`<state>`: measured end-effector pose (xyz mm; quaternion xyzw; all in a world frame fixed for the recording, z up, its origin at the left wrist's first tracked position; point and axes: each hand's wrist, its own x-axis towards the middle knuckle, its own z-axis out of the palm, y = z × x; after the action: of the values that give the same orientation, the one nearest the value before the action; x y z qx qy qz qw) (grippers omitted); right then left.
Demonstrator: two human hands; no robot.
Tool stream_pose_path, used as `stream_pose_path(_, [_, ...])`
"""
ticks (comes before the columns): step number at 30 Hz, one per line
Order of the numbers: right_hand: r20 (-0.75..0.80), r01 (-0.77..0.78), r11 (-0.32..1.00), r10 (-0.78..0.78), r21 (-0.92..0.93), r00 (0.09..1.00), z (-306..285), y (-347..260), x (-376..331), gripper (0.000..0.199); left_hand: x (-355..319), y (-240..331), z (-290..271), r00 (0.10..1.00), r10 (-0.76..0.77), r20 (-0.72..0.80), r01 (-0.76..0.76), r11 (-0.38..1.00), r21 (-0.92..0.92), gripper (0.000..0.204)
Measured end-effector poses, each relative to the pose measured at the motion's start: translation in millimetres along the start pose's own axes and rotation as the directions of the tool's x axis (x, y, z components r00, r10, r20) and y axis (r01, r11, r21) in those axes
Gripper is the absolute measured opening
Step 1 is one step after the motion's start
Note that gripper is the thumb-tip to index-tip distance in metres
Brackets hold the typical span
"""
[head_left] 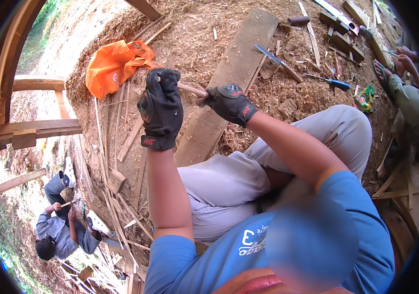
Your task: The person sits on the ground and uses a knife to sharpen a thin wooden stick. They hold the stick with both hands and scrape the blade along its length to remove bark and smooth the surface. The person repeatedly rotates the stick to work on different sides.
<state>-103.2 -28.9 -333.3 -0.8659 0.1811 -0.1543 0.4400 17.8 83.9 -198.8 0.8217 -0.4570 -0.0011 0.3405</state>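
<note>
Both my hands wear black gloves with red marks. My left hand (160, 108) is raised in a fist around one end of a thin wooden stick (191, 89). Toward the stick's other end, my right hand (230, 102) is closed, fingers pinching the wood. The glove hides part of that end, so its exact shape is unclear. Below and behind the stick, a long wide plank (248, 41) lies slanting over the shavings, its near end beside my leg.
An orange bag (109, 68) lies left. A long-bladed tool with a wooden handle (290, 72), a blue-handled tool (337, 84), wooden hand planes (344, 45) and a handsaw (337, 13) lie right. One person (65, 232) sits lower left; another's arm (410, 68) shows right.
</note>
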Motion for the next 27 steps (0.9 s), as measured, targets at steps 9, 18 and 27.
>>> stream_pose_path(9, [0.15, -0.162, 0.979, 0.18, -0.125, 0.972, -3.0, 9.5, -7.2, 0.028, -1.8, -1.2, 0.1, 1.0, -0.015, 0.025, 0.017, 0.998, -0.057, 0.039])
stream_pose_path(18, [0.012, 0.064, 0.994, -0.063, -0.094, 0.998, -10.7, -21.0, 3.9, 0.026, -3.5, -3.9, -4.0, 0.996, 0.07, -0.057, -0.071, 0.998, -0.002, 0.028])
stream_pose_path(27, [-0.04, 0.035, 0.994, -0.04, -0.101, 0.998, -6.1, -40.6, 2.2, 0.022, -10.1, -2.8, -11.0, 0.987, 0.158, -0.012, -0.157, 0.984, 0.089, 0.031])
